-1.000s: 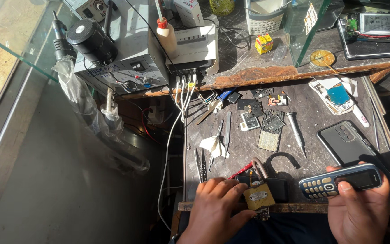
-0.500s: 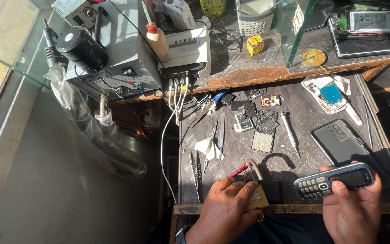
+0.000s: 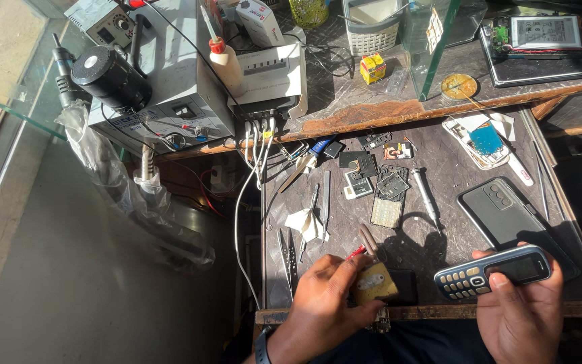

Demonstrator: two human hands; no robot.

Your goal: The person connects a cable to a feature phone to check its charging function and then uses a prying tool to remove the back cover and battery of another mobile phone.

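Keypad phone [image 3: 493,271] first: a small bar handset, dark blue-grey with a pale silver edge, rows of light keys on the left half and a dark, blank screen on the right. It lies sideways across my right hand [image 3: 519,313], fingers wrapped under it and my thumb pressing on the screen end, held just above the front edge of the workbench [image 3: 439,312]. My left hand [image 3: 325,296] is closed around a brass padlock [image 3: 374,283], yellow body with a pale oval patch on its face, its steel shackle sticking up toward the back; it sits low at the bench's near edge, just left of the phone. Just behind my right hand a black smartphone [image 3: 506,216] lies back-up, camera cluster showing. Further in, a bare circuit board [image 3: 389,195] and small dark parts, a slim screwdriver [image 3: 427,197] beside them. To the left, tweezers [image 3: 287,256] and a crumpled white tissue [image 3: 303,222]. On the shelf behind, a grey power unit [image 3: 170,87] with white cables [image 3: 247,195] hanging down.
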